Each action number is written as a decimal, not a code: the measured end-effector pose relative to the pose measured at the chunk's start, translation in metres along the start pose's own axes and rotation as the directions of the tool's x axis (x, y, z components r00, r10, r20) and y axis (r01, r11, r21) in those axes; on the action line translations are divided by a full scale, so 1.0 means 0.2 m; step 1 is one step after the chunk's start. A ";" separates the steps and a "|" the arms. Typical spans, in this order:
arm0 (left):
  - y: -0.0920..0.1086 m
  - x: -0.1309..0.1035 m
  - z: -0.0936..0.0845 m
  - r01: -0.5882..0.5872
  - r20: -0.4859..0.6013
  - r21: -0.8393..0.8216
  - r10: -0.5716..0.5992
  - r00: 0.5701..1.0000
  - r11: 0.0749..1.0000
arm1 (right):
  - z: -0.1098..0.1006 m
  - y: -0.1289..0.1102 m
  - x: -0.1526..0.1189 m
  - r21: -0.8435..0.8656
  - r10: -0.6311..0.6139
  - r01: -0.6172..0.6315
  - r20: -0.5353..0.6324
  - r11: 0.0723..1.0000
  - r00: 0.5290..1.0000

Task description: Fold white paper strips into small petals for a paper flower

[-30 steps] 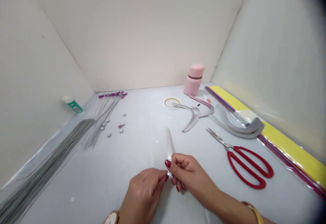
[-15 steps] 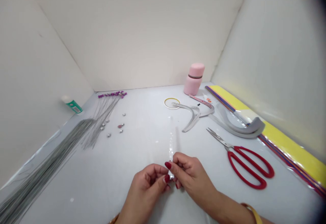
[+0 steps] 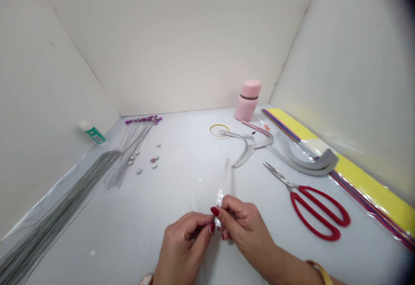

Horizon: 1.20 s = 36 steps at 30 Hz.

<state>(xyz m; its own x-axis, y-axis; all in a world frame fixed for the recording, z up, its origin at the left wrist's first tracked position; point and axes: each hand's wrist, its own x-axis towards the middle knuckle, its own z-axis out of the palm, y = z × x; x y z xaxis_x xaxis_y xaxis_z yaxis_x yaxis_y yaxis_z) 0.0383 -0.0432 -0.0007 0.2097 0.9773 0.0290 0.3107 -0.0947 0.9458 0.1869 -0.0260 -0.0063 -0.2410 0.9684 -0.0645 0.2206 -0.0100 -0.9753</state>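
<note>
A narrow, shiny whitish strip [image 3: 221, 185] stands up and away from my fingers near the front of the table. My right hand [image 3: 248, 226] pinches its near part between thumb and fingers. At the strip's near end, my left hand [image 3: 186, 241] has thumb and forefinger closed on the folded or crumpled tip. The fingertips partly cover this end. Right of my hands lie red-handled scissors [image 3: 306, 203], blades slightly apart and pointing away. Several curled silvery-grey strips [image 3: 244, 146] rest beyond them.
Grey wire stems [image 3: 71, 198] lie along the left, beside purple-tipped stems [image 3: 142, 120] and small silver pieces [image 3: 139, 171]. A green-and-white tube [image 3: 94, 135] is at the left wall. A pink flask [image 3: 248, 101], a tape ring [image 3: 219, 131] and coloured sheets [image 3: 359, 181] sit back and right.
The strip's far end has tipped to the right. My left hand has shifted slightly left, with its forefinger straighter along the strip's near end. My right hand keeps its pinch.
</note>
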 end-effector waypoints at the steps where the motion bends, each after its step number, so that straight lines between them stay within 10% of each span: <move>1: 0.00 0.00 0.00 0.050 0.012 -0.044 -0.049 0.999 0.998 | -0.01 0.00 0.00 -0.068 -0.043 0.043 0.000 0.997 0.999; 6: 0.01 0.04 -0.01 0.397 0.197 -0.360 -0.347 0.917 0.844 | -0.02 -0.01 0.00 -0.243 -0.222 0.218 0.012 0.945 0.975; 10: 0.02 0.06 -0.01 0.551 0.357 -0.513 -0.420 0.834 0.658 | -0.01 -0.01 0.01 -0.011 -0.025 0.025 0.016 1.000 1.000; 14: 0.00 0.06 0.00 0.450 0.245 -0.499 -0.378 0.893 0.740 | 0.00 0.00 0.03 0.207 0.143 -0.163 0.107 0.965 0.984; 30: -0.02 0.03 0.01 0.369 0.153 -0.301 -0.337 0.929 0.880 | 0.00 -0.01 0.02 0.035 0.077 -0.078 0.045 0.996 0.996; 36: 0.00 -0.01 0.01 0.064 0.024 0.074 -0.066 0.998 0.995 | 0.01 0.00 0.02 0.138 0.153 -0.160 0.065 0.977 0.986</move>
<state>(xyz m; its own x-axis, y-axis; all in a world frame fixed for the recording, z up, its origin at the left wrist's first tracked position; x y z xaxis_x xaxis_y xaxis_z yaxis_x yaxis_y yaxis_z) 0.0405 -0.0463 -0.0018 0.2115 0.9765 -0.0411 0.3911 -0.0460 0.9192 0.1839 -0.0218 -0.0072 -0.2657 0.9372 -0.2262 0.1235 -0.1996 -0.9721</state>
